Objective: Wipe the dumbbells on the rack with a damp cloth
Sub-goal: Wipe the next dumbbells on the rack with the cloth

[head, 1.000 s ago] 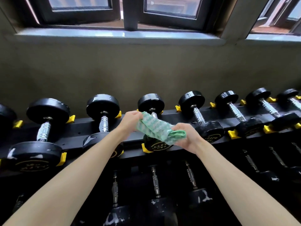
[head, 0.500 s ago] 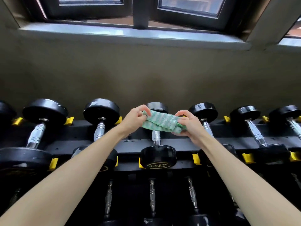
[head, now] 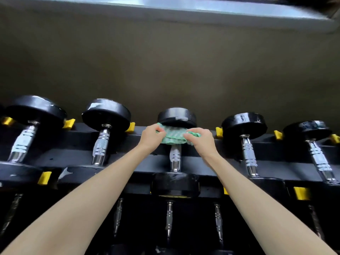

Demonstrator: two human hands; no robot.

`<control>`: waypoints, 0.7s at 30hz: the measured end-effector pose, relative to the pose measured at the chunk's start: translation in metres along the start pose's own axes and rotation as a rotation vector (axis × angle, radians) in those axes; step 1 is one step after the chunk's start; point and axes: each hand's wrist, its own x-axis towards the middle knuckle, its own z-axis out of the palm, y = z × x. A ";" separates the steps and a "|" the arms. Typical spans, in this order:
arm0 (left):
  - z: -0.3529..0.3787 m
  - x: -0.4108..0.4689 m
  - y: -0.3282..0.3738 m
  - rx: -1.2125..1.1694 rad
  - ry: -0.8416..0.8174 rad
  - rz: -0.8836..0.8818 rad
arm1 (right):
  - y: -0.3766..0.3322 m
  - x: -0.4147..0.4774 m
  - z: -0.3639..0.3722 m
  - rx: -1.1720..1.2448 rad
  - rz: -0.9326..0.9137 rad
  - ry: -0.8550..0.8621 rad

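Rack [head: 230, 163] ahead: left hand [head: 151, 135], right hand [head: 202, 139] gripping cloth [head: 173, 136].

Single head-worn view, wide-angle, edges bent. Faces the rack [head: 73, 155] square on, from standing height and within arm's reach. Top-tier middle dumbbell [head: 176, 116] sits dead centre; its neighbours fan outward left and right. Wall [head: 165, 61] fills the upper half, window sill [head: 184, 6] clips the top edge. Lower-tier handles [head: 169, 218] are seen steeply from above at the bottom. Forearms enter from both bottom corners; left hand [head: 150, 136] and right hand [head: 201, 139] meet on the cloth [head: 173, 137] at mid-frame.
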 end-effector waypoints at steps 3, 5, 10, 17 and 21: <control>0.013 0.014 -0.011 -0.060 -0.001 -0.097 | 0.001 0.003 0.010 0.046 0.000 -0.033; 0.021 0.019 -0.012 -0.117 -0.023 -0.216 | 0.005 0.006 0.015 0.010 0.008 -0.051; 0.030 0.028 -0.008 -0.333 -0.152 -0.357 | 0.005 0.014 0.011 -0.130 0.006 -0.060; 0.018 0.016 -0.022 -0.210 -0.367 -0.287 | -0.007 0.005 0.005 -0.128 0.146 -0.077; 0.012 -0.001 -0.022 -0.117 -0.463 -0.248 | -0.011 -0.003 0.004 -0.185 0.217 -0.116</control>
